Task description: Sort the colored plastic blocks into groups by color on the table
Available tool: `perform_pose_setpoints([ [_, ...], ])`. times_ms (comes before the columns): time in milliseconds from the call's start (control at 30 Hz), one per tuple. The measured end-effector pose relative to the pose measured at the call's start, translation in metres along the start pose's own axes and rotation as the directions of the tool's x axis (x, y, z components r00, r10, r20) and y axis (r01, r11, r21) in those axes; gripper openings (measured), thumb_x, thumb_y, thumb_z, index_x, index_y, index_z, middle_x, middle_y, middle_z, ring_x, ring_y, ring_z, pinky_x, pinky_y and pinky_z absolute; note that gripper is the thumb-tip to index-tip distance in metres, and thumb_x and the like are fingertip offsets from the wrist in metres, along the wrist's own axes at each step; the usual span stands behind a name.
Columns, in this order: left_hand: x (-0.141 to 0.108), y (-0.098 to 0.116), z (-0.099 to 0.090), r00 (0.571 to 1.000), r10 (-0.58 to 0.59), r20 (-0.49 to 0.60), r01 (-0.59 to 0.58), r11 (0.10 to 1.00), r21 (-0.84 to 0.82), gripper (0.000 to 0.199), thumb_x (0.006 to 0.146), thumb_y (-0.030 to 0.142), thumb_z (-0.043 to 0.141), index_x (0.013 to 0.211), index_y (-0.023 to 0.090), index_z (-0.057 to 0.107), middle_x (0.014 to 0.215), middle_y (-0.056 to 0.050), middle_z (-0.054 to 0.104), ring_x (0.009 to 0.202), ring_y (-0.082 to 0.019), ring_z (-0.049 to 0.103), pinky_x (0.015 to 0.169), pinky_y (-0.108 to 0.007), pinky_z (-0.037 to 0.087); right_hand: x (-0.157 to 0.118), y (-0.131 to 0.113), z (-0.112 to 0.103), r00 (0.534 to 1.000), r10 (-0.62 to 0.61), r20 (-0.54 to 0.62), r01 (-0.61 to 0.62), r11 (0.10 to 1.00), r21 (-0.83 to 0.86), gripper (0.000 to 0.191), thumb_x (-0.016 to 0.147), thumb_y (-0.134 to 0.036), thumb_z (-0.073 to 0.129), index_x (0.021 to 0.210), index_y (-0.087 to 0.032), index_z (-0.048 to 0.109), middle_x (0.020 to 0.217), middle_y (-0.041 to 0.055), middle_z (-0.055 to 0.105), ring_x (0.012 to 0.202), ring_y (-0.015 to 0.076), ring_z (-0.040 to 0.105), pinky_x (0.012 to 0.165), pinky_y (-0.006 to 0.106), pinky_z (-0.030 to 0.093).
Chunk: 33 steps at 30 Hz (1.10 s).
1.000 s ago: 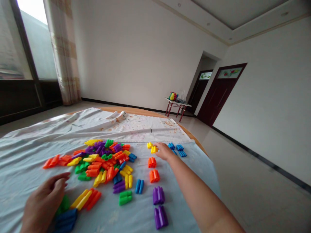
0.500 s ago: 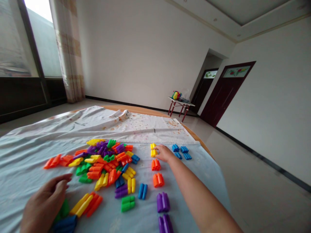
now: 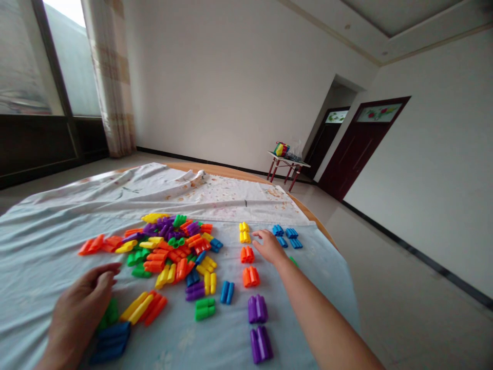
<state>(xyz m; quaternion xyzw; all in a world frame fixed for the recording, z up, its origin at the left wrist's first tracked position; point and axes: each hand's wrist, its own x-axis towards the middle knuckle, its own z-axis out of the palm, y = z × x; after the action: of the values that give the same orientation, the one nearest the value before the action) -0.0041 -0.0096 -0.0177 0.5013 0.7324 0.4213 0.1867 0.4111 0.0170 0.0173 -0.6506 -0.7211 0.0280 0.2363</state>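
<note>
If the right hand [image 3: 270,247] swept left, its loosely spread, empty fingers might knock the two yellow blocks [image 3: 245,237] askew; a wrinkle in the cloth [image 3: 185,344] could tilt them too. These sit right of the frame's centre, just beside the fingertips, glossy and ribbed like joined tubes, end to end. At lower left, the left hand's [image 3: 82,303] fingers bend slightly, apparently holding nothing, near a green block [image 3: 111,313].

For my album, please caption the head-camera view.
Right hand beside two yellow blocks, a colourful pile farther left.
</note>
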Motion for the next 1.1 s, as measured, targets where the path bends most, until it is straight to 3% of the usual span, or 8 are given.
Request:
perform_pose_setpoints([
  [167,-0.004,0.008,-0.001,0.998,-0.044,0.047,0.048,0.995,-0.086,0.039,0.07,0.04,0.041,0.098,0.021,0.062,0.086,-0.004,0.067,0.08,-0.021,0.062,0.064,-0.027,0.045,-0.028,0.015,0.015,1.0,-0.002,-0.029,0.001,1.0,-0.026,0.027,0.081,-0.014,0.052,0.106,-0.016,0.062,0.109,0.0112,0.061,0.107,0.0217,0.053,0.096,0.034,0.039],
  [400,-0.006,0.009,-0.002,0.999,-0.037,0.026,0.04,0.994,-0.101,0.037,0.073,0.035,0.041,0.099,0.02,0.062,0.089,-0.005,0.066,0.08,-0.019,0.062,0.066,-0.026,0.045,-0.039,0.031,0.035,0.999,-0.034,-0.043,0.029,0.993,-0.118,0.025,0.087,-0.02,0.047,0.106,-0.017,0.062,0.112,0.0121,0.06,0.108,0.0227,0.051,0.095,0.037,0.038],
  [633,-0.006,0.005,0.001,0.999,-0.038,0.015,0.04,0.99,-0.137,0.036,0.073,0.035,0.042,0.098,0.019,0.063,0.089,-0.006,0.068,0.081,-0.02,0.063,0.064,-0.026,0.045,-0.034,0.023,0.023,0.993,-0.087,-0.074,0.076,0.987,-0.139,0.027,0.084,-0.015,0.045,0.105,-0.016,0.062,0.11,0.0122,0.06,0.107,0.0229,0.052,0.095,0.038,0.039],
  [733,-0.005,0.004,0.004,0.999,-0.033,-0.002,0.032,0.985,-0.169,0.035,0.072,0.035,0.043,0.095,0.02,0.064,0.09,-0.006,0.068,0.082,-0.021,0.063,0.064,-0.026,0.045,-0.027,-0.016,0.003,0.965,-0.16,-0.21,0.156,0.987,-0.036,0.028,0.085,-0.014,0.042,0.104,-0.015,0.062,0.108,0.0127,0.06,0.106,0.023,0.051,0.096,0.039,0.038],
  [833,-0.005,0.005,0.004,0.999,-0.041,-0.018,0.036,0.975,-0.219,0.034,0.07,0.034,0.044,0.093,0.02,0.065,0.088,-0.005,0.067,0.078,-0.02,0.062,0.062,-0.026,0.045,-0.028,-0.086,-0.009,0.928,-0.28,-0.245,0.316,0.941,0.122,0.026,0.085,-0.016,0.044,0.104,-0.019,0.061,0.106,0.0094,0.061,0.105,0.0213,0.051,0.096,0.039,0.039],
  [900,-0.005,0.006,0.003,0.998,-0.053,-0.029,0.043,0.963,-0.267,0.034,0.07,0.033,0.043,0.092,0.02,0.065,0.084,-0.003,0.066,0.073,-0.018,0.061,0.061,-0.026,0.045,-0.034,-0.141,-0.005,0.902,-0.41,-0.136,0.431,0.877,0.21,0.022,0.085,-0.018,0.048,0.103,-0.02,0.061,0.104,0.0063,0.062,0.102,0.0188,0.052,0.095,0.036,0.039],
  [967,-0.005,0.005,0.002,0.997,-0.065,-0.051,0.045,0.943,-0.329,0.034,0.071,0.032,0.04,0.091,0.019,0.064,0.082,-0.003,0.065,0.069,-0.017,0.06,0.059,-0.026,0.045,-0.042,-0.19,0.008,0.834,-0.552,0.017,0.533,0.812,0.24,0.022,0.084,-0.027,0.054,0.104,-0.02,0.061,0.107,0.0057,0.061,0.104,0.0188,0.051,0.095,0.036,0.038],
  [1100,-0.005,0.004,0.0,0.992,-0.084,-0.098,0.033,0.896,-0.443,0.036,0.073,0.032,0.033,0.089,0.016,0.061,0.081,-0.004,0.062,0.067,-0.016,0.057,0.059,-0.026,0.045,-0.054,-0.252,0.049,0.743,-0.641,0.192,0.62,0.768,0.161,0.036,0.083,-0.045,0.054,0.108,-0.019,0.059,0.117,0.0082,0.057,0.109,0.0234,0.048,0.095,0.041,0.038],
])
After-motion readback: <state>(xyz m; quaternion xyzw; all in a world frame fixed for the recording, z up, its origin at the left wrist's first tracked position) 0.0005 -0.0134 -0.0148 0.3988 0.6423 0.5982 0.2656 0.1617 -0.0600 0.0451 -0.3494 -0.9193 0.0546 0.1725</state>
